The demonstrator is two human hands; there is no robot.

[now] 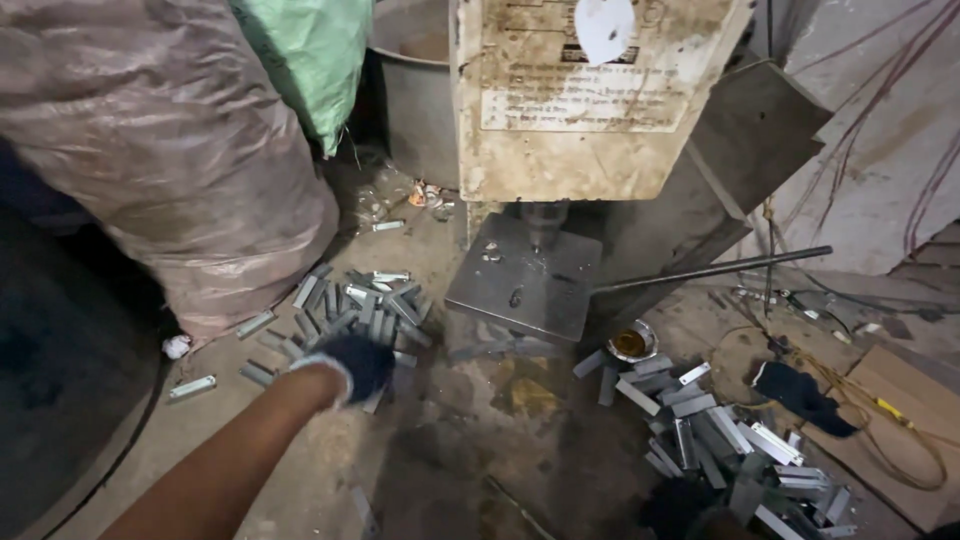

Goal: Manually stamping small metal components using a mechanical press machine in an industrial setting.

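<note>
My left hand (352,366), in a dark glove, reaches out over the near edge of a loose pile of small grey metal strips (362,302) on the floor at centre left; its fingers are blurred and curled down onto the strips. My right hand (678,506), also dark-gloved, is only partly in view at the bottom edge, touching a second heap of metal strips (735,440) at the lower right. Between the two heaps stands a drill press with a square steel table (525,285) and a drill bit (541,228) above it.
A big pinkish sack (170,150) and a green sack (305,55) lean at the left. A long steel lever (710,270) sticks out to the right of the press. A small round tin of oil (631,342), a dark glove (800,395) and cardboard (900,420) lie at the right.
</note>
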